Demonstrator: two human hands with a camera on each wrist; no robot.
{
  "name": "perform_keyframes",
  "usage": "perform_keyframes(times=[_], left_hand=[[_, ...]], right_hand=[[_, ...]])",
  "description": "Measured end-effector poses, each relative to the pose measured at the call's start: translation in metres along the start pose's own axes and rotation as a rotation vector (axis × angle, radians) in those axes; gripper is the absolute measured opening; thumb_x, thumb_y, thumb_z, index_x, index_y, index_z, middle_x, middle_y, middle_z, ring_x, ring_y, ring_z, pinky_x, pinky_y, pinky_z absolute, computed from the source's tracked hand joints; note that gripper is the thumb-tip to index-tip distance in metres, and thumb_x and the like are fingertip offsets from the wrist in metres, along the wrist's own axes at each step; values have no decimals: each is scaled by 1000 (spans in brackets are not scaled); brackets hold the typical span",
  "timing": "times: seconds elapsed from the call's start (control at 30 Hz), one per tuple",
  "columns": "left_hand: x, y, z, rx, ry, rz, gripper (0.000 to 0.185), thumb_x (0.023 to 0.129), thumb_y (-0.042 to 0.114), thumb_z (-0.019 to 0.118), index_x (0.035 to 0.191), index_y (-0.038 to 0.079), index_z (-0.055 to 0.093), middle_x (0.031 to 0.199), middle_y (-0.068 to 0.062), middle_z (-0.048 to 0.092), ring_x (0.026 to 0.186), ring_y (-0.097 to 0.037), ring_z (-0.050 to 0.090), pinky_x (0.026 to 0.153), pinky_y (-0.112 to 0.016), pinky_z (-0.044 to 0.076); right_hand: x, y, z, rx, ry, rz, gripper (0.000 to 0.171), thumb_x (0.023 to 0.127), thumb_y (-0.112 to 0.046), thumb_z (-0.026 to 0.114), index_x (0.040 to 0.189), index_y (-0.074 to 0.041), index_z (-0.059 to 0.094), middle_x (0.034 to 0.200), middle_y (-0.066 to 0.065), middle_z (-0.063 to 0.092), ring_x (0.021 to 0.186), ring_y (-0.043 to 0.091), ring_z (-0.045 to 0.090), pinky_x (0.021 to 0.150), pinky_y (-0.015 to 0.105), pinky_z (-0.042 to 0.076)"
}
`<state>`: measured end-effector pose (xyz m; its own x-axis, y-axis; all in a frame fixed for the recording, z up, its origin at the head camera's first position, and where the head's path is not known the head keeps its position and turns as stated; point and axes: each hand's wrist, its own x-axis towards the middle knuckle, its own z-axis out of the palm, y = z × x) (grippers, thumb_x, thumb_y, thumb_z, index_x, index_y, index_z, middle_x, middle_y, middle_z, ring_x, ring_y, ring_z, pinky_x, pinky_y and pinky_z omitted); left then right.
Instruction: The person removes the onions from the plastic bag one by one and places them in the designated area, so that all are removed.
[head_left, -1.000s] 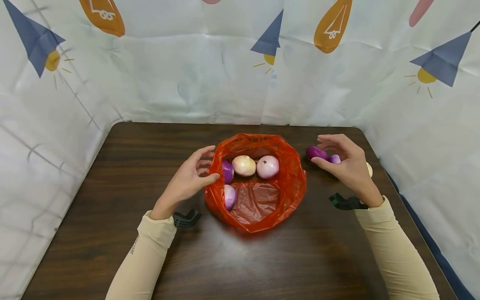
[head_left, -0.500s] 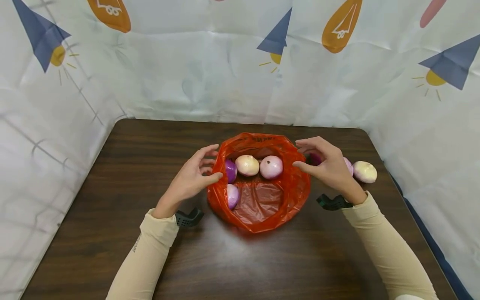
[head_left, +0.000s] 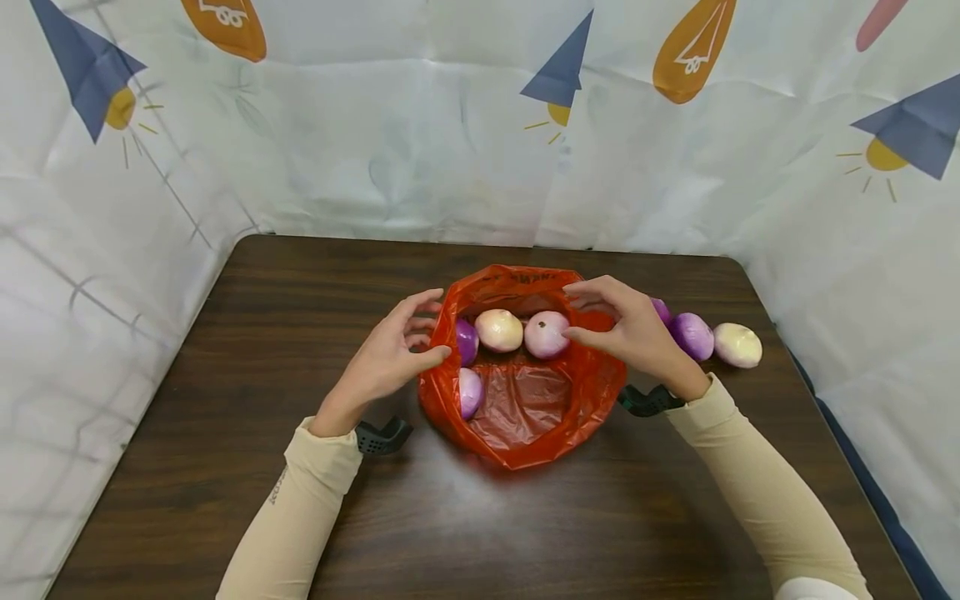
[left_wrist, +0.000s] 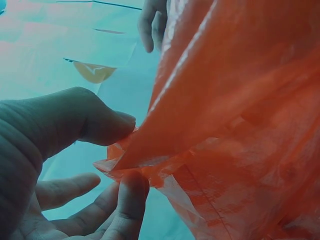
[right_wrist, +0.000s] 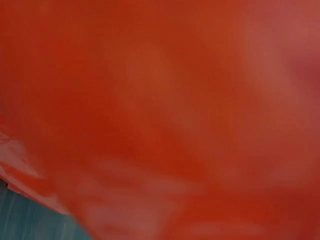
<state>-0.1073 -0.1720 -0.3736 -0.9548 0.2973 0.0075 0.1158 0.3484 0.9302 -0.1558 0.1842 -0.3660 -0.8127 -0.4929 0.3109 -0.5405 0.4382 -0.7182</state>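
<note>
The left hand (head_left: 390,358) pinches the bag (head_left: 525,417) rim while the right hand (head_left: 630,329), fingers curled and seemingly empty, sits at the opposite rim, likely mid-loading, so next calls for reaching the onion (head_left: 692,335) just beyond its knuckles.

Nothing here can really be read. The red plastic bag (head_left: 525,392) carries a short line of dark print along its far rim, but it is crumpled and too small to make out. The sleeve (head_left: 288,500) on the person's left forearm bears a small dark marking near the cuff, also illegible.
</note>
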Motion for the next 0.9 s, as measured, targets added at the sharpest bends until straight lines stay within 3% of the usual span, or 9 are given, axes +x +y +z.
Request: perform_keyframes(times=[0.23, 0.7, 0.9], left_hand=[[0, 0, 1, -1, -2, 0, 78, 91, 7, 75, 158, 10, 36, 149, -16, 49, 131, -36, 58, 113, -55, 49], [2, -1, 4, -1, -19, -20, 78, 91, 8, 74, 158, 12, 36, 150, -15, 49, 130, -35, 58, 109, -54, 53], [2, -2, 5, -6, -22, -20, 77, 91, 8, 74, 158, 11, 36, 150, -15, 48, 131, -35, 58, 108, -54, 54]], right_hand=[[6, 4, 4, -14, -41, 37, 51, 85, -13, 85, 133, -12, 66, 124, 11, 68, 112, 32, 70, 100, 45, 57], [20, 13, 5, -151, -228, 134, 58, 87, -23, 85, 140, -14, 61, 134, 14, 64, 123, 31, 66, 104, 51, 57], [28, 6, 6, -299, -287, 85, 56, 87, -24, 84, 138, -12, 62, 134, 15, 64, 118, 32, 66, 99, 51, 59]])
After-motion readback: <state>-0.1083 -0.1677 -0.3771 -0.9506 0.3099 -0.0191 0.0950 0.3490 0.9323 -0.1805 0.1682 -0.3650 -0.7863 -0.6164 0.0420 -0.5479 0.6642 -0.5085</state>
